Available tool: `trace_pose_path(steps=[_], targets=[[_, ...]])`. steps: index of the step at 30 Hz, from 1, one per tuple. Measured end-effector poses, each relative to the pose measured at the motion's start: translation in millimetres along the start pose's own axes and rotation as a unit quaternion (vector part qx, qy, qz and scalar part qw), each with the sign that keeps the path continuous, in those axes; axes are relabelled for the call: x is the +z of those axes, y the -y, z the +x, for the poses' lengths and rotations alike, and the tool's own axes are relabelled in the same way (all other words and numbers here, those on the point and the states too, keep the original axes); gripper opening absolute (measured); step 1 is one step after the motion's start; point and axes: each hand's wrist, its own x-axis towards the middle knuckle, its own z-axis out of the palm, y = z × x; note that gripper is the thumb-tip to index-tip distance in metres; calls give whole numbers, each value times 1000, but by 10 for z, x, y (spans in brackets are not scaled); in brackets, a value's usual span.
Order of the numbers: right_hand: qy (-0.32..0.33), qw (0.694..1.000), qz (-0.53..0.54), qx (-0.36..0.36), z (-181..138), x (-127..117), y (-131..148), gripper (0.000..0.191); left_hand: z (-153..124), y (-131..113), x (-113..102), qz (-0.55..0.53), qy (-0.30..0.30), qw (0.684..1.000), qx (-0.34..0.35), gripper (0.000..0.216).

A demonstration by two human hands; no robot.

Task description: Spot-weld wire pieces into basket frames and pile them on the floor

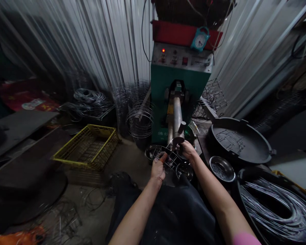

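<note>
My left hand (158, 169) grips the near left side of a small wire grid (170, 159), thumb on top, an orange covering on one digit. The grid is held under the round metal arm (177, 119) of a green spot-welding machine (188, 76). At the arm's lower end, my right hand (187, 150) has its fingers pinched together close to the grid's far right edge. What they hold is too small and dark to make out. Metal bowls stand just below: one bowl (151, 153) left of the grid, another bowl (185, 171) under my right wrist.
A yellow-rimmed wire basket (85, 163) lies on the floor at left. Wire rings (140, 119) lean by the machine. To the right are a large black pan (255, 139) with grids, a steel bowl (222, 169) of short pieces, and a tub of bent wires (283, 204).
</note>
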Motion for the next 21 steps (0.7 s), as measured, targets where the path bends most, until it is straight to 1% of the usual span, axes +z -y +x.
trace_pose_path(steps=[7, 11, 16, 19, 21], targets=[[-11, 1000, 0, -5, 19, -15, -30, 23, 36, 14, -9, 8, -6, 1000, 6, 41], [-26, 1000, 0, 0, 4, -15, -50, 20, 8, -15, -8, 17, 8, 1000, 2, 36], [-45, 999, -6, 4, -2, 16, -37, 16, 26, -38, -11, 21, -1, 1000, -9, 36], [-48, 999, 3, -10, -85, 82, 8, 18, 34, -56, -60, 29, 19, 999, -17, 38], [-46, 999, 2, -16, -238, 146, 30, 22, -2, -61, -150, 37, 39, 998, -27, 39]])
